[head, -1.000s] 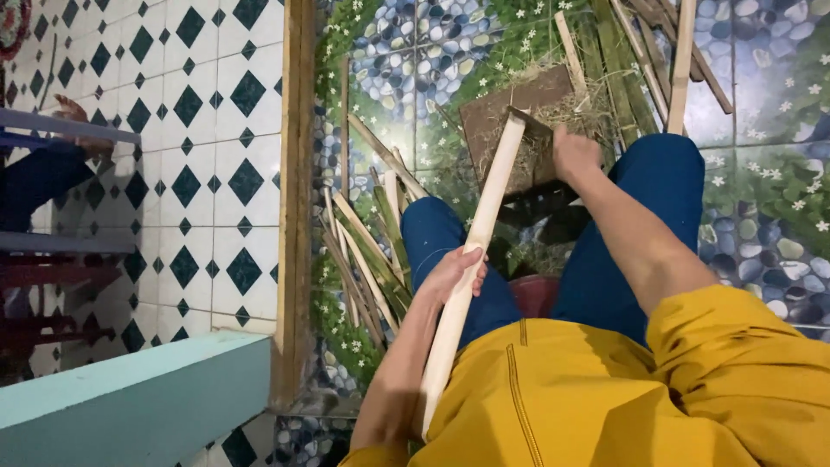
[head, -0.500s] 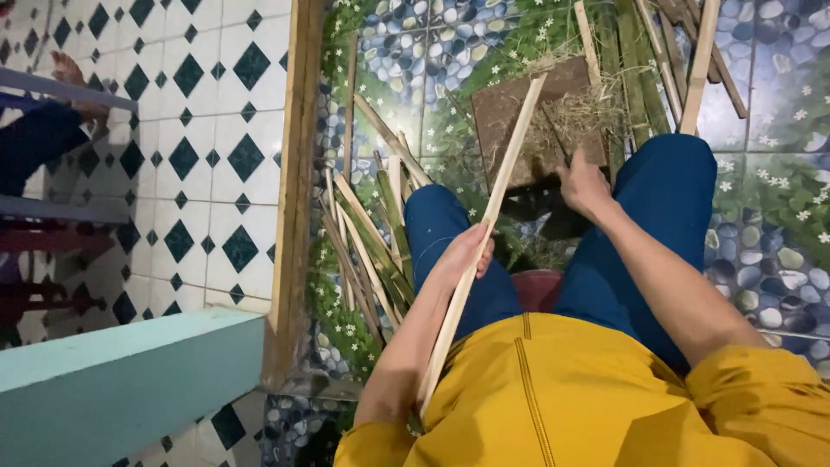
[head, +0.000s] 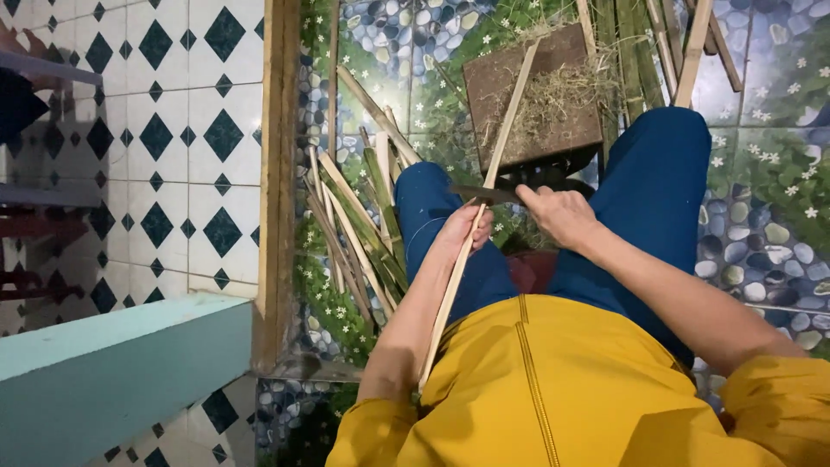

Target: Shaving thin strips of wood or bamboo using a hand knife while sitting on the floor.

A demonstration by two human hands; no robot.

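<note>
— What does the left hand (head: 460, 229) hold?
— A long pale bamboo strip (head: 484, 195), slanting up to the brown wooden block (head: 519, 95).
— And the right hand (head: 558, 214)?
— It grips a dark knife (head: 482, 194), blade lying across the strip. More split bamboo (head: 354, 225) lies left of the knee.

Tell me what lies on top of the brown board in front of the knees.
On the brown board lie a heap of dry shavings and the far end of the bamboo strip. The board surface beneath the shavings is hidden.
</note>
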